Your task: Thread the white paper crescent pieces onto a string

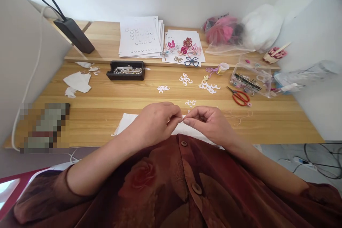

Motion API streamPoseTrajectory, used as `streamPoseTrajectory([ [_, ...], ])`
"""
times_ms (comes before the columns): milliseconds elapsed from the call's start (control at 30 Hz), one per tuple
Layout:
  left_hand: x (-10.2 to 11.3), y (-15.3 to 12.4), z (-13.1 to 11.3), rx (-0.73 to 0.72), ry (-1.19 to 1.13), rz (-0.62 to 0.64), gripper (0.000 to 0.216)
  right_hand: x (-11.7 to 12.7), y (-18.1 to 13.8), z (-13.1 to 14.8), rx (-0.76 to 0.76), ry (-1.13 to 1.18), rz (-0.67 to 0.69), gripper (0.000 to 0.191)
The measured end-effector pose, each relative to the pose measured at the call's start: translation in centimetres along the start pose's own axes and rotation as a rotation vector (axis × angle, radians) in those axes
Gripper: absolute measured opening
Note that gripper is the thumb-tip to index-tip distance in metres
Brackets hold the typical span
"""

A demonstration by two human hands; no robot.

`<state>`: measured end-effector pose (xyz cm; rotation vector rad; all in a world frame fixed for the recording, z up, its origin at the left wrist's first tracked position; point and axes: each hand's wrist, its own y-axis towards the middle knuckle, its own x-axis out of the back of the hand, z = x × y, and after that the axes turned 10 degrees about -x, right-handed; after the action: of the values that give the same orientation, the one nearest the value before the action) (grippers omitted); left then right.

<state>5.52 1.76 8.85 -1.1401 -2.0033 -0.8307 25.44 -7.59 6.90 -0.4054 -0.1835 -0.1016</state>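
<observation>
Light wood-grain table [88, 114]. Far left: open black rectangular tray [125, 77], holding beads. Far centre: stacked white paper sheets [140, 37]; to their right, pink, red and blue flower ornaments [184, 50]. Right: red-handled scissors [235, 93], just beside a clear plastic box [263, 92]. Near centre: flat white sheet [127, 121], partly covered by both hands. White crescent-shaped cut-outs [190, 103]: one cluster just beyond the fingertips, others farther. Left hand [155, 121], right hand [210, 123]: thumb and forefinger pinched on each, tips meeting; anything between, too small to tell.
</observation>
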Motion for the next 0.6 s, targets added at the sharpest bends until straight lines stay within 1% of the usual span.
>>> streamPoseTrajectory([
  [67, 0.1, 0.1, 0.4, 0.011, -0.028, -0.030, 0.019, 0.3, 0.0, 0.0, 0.008, -0.025, -0.052, 0.033],
  [133, 0.6, 0.1, 0.9, 0.034, -0.062, -0.067, 0.017, 0.7, 0.1, 0.1, -0.005, -0.001, -0.082, 0.034],
  [267, 2.0, -0.5, 2.5, 0.167, -0.129, -0.122, 0.019, 1.6, 0.1, 0.2, -0.015, 0.119, -0.136, 0.036],
  [433, 3.0, -2.2, 4.9, 0.299, -0.224, -0.174, 0.025, 2.6, 0.2, 0.2, -0.001, 0.167, -0.182, 0.038],
  [500, 3.2, -2.8, 5.5, 0.327, -0.254, -0.178, 0.026, 3.1, 0.2, 0.0, 0.008, 0.173, -0.192, 0.036],
  [600, 3.2, -3.3, 5.6, 0.336, -0.296, -0.166, 0.026, 3.8, 0.1, -0.3, 0.016, 0.159, -0.220, 0.034],
])
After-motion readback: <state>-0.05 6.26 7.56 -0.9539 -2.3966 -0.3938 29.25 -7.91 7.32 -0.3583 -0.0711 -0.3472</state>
